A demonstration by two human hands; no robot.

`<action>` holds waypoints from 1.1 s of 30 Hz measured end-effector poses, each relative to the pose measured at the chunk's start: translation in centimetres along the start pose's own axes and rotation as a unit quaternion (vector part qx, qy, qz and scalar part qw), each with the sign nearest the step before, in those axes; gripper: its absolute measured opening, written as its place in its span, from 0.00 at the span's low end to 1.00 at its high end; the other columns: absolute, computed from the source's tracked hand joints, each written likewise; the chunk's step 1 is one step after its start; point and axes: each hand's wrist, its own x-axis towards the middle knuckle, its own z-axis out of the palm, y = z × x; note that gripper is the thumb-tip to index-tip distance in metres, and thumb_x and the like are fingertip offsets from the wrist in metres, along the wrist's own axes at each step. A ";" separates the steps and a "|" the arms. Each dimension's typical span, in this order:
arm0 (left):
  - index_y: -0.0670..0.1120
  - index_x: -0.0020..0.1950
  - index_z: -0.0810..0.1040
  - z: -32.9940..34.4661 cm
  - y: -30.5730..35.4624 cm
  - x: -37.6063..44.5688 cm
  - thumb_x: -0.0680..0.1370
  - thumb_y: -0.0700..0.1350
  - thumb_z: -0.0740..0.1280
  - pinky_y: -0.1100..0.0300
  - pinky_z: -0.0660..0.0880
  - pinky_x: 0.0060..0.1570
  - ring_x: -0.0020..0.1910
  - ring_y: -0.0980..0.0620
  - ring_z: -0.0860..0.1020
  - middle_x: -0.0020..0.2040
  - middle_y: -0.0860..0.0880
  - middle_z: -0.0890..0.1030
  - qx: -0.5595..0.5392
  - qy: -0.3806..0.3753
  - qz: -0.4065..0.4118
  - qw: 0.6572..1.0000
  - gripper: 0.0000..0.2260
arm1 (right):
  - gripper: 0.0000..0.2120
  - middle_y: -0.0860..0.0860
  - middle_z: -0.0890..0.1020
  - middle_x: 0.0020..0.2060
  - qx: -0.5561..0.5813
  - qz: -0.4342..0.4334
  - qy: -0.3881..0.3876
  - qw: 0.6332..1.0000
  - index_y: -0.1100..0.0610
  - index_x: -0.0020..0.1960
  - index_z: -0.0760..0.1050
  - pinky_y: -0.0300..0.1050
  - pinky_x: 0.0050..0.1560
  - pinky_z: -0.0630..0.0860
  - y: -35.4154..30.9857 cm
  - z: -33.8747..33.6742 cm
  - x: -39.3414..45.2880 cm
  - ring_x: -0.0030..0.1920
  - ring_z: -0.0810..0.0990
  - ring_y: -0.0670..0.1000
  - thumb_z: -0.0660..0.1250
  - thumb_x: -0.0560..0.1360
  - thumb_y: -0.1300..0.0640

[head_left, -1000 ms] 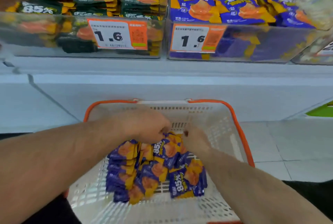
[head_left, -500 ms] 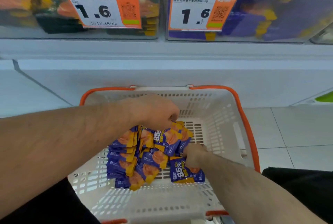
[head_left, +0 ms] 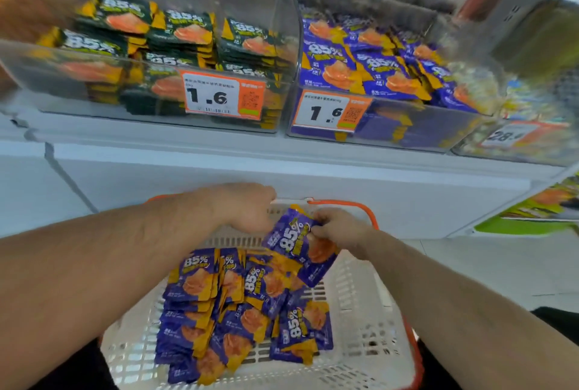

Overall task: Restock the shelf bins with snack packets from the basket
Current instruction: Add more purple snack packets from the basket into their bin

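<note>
Packets fill this single head view. Purple snack packets [head_left: 238,305] lie heaped in the white basket [head_left: 372,320], too overlapped to count exactly, roughly a dozen showing. Just above that heap, over the basket's far rim, the right hand [head_left: 340,229] pinches one purple packet [head_left: 297,242] by its top edge, so it hangs tilted and clear of the rest, probably to carry it up alone. The left hand [head_left: 244,208] hovers beside that packet with knuckles toward the camera; its grip is hidden, so I cannot tell whether it holds anything. Above the basket, on the shelf, stand two clear bins, each with one 1.6 price tag: the purple-packet bin [head_left: 416,126] up and to the right, likely this packet's destination, and the green-packet bin [head_left: 56,82] up and to the left.
</note>
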 end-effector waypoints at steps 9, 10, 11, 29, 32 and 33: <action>0.49 0.51 0.76 -5.4 0.8 -3.4 0.81 0.38 0.62 0.64 0.76 0.31 0.32 0.54 0.81 0.47 0.48 0.82 -0.324 0.051 0.053 0.943 0.07 | 0.09 0.50 0.80 0.42 0.127 -0.149 0.188 0.962 0.53 0.51 0.72 0.43 0.38 0.76 -7.2 -2.3 -5.3 0.36 0.80 0.49 0.68 0.76 0.64; 0.48 0.52 0.77 -6.1 0.7 -3.8 0.81 0.39 0.61 0.64 0.76 0.30 0.31 0.54 0.81 0.47 0.49 0.82 -0.332 0.068 0.060 0.939 0.07 | 0.14 0.47 0.78 0.48 0.077 -0.179 0.232 0.953 0.50 0.54 0.71 0.43 0.41 0.77 -7.8 -2.4 -6.0 0.41 0.80 0.46 0.72 0.74 0.61; 0.47 0.54 0.78 -6.8 0.8 -4.3 0.82 0.39 0.60 0.64 0.76 0.30 0.31 0.54 0.81 0.48 0.48 0.83 -0.339 0.087 0.065 0.934 0.08 | 0.19 0.44 0.75 0.53 0.034 -0.218 0.255 0.942 0.47 0.56 0.69 0.38 0.44 0.77 -8.3 -2.5 -6.7 0.45 0.78 0.42 0.75 0.72 0.60; 0.47 0.45 0.79 -12.3 3.5 -5.3 0.82 0.49 0.60 0.60 0.73 0.36 0.35 0.58 0.77 0.38 0.54 0.82 -0.322 0.454 0.080 0.827 0.11 | 0.30 0.44 0.74 0.51 -0.114 -0.286 0.435 0.846 0.50 0.61 0.72 0.45 0.53 0.73 -14.6 -6.7 -9.8 0.52 0.72 0.46 0.77 0.62 0.46; 0.51 0.59 0.80 -12.8 2.0 -4.1 0.79 0.47 0.64 0.56 0.75 0.53 0.52 0.56 0.75 0.52 0.55 0.80 -0.169 0.543 0.067 0.820 0.10 | 0.30 0.46 0.75 0.51 -0.122 -0.255 0.440 0.852 0.48 0.63 0.73 0.47 0.52 0.74 -17.9 -10.4 -8.7 0.51 0.75 0.50 0.76 0.64 0.43; 0.50 0.63 0.78 -12.9 1.6 -3.5 0.79 0.47 0.65 0.54 0.74 0.59 0.58 0.54 0.73 0.57 0.53 0.79 -0.147 0.544 0.070 0.823 0.13 | 0.29 0.47 0.76 0.51 -0.115 -0.241 0.434 0.860 0.48 0.63 0.74 0.47 0.52 0.74 -19.1 -11.5 -8.0 0.51 0.76 0.51 0.76 0.65 0.43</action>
